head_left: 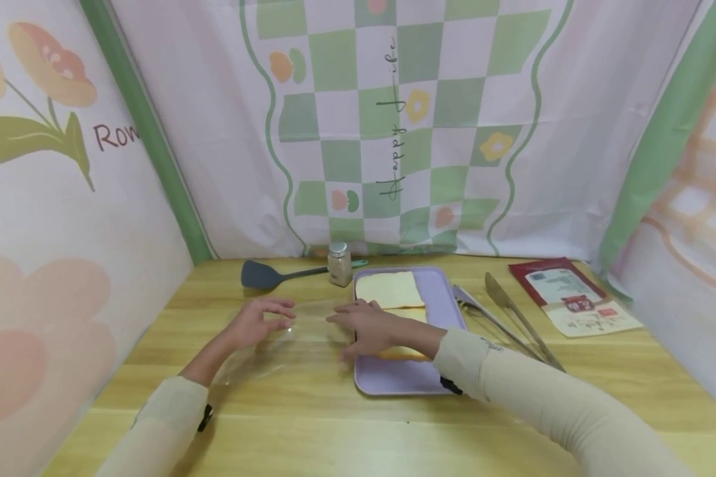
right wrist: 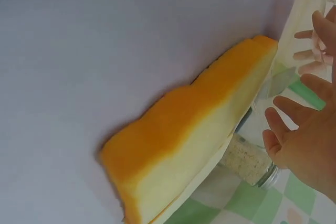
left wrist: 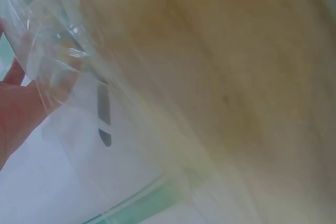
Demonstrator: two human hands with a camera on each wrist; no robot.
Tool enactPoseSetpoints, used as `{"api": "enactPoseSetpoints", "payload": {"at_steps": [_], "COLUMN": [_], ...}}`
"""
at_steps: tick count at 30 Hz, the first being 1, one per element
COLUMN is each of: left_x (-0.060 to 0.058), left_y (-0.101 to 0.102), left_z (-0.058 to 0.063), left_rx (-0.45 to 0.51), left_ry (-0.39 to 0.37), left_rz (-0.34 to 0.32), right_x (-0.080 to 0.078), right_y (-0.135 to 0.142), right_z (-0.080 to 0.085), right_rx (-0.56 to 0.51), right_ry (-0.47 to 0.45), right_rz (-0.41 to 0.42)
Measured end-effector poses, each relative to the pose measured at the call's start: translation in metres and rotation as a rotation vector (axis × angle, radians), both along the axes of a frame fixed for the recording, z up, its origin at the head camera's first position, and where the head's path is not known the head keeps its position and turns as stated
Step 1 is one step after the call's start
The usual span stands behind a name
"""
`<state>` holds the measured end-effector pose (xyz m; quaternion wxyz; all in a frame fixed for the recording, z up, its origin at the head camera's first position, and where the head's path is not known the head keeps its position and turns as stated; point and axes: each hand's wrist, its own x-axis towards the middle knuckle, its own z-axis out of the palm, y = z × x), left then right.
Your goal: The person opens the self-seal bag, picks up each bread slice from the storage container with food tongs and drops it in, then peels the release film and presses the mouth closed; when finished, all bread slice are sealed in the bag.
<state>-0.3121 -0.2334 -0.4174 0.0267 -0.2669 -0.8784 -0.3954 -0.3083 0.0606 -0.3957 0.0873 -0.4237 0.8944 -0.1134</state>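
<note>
Handling of clear plastic film (head_left: 301, 344) beside the tray (head_left: 400, 381).
The step in hand appears to be spreading or gathering the film, which lies between the hands on the wood-grain table (head_left: 274, 437), left of the tray. The left hand (head_left: 255, 323) has its fingers loosely bent and thumb apart; whether it pinches the film cannot be told. The right hand (head_left: 370, 328) is spread wide over the tray's left edge, with no grip visible. The next move likely calls for a light fingertip hold on the film's edge, clear of the bread slices (head_left: 390, 289). The film is thin, glossy and creased; the tray is smooth, lilac and round-cornered; the bread is squarish and pale, with an orange-brown crust.
</note>
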Motion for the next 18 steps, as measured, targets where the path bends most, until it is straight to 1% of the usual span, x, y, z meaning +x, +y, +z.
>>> {"api": "enactPoseSetpoints", "payload": {"at_steps": [4, 11, 14, 18], "left_x": [0.001, -0.002, -0.003, -0.004], "left_y": [0.0, -0.004, -0.004, -0.003], "left_z": [0.001, 0.0, -0.002, -0.003], "left_rx": [-0.008, -0.022, -0.024, -0.025], "left_ry": [-0.004, 0.006, 0.009, 0.012], "left_rz": [-0.004, -0.026, -0.033, -0.031], "right_x": [0.004, 0.009, 0.013, 0.015], "right_y": [0.01, 0.022, 0.031, 0.045], "right_z": [0.003, 0.008, 0.012, 0.011], "right_rx": [-0.075, -0.147, -0.179, -0.221], "right_ry": [0.009, 0.005, -0.008, 0.004], "right_rz": [-0.013, -0.033, -0.055, -0.081]}}
